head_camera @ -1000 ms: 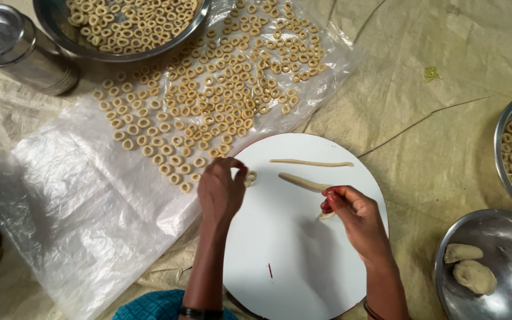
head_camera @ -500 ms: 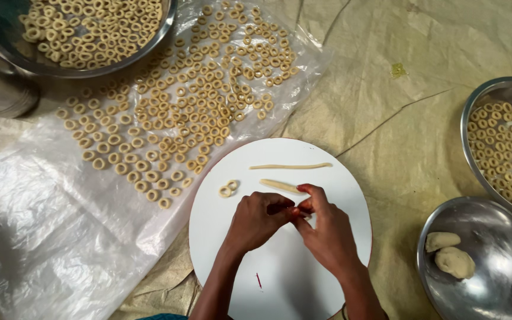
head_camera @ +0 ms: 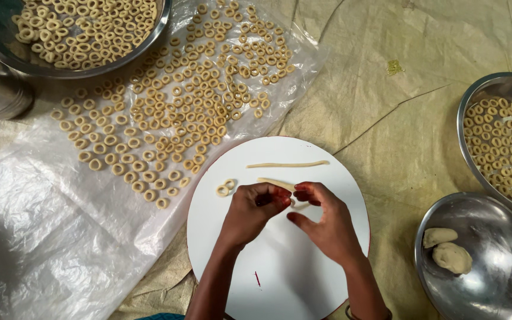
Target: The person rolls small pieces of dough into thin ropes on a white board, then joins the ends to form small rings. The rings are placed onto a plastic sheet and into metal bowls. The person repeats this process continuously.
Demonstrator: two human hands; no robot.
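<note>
Dough strip [head_camera: 275,183] end under fingertips [head_camera: 284,194]

Creased beige cloth [head_camera: 422,118] covers the floor under soft, even light

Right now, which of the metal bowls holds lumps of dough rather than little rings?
The bowl at the lower right, nearest the right hand: it holds two plain dough lumps, while the other two bowls hold rings.

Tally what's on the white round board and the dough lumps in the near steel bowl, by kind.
Dough strands on the white board: 2, one and one
Finished dough rings on the board: 2
Dough lumps in the steel bowl: 2
Total: 6
</note>
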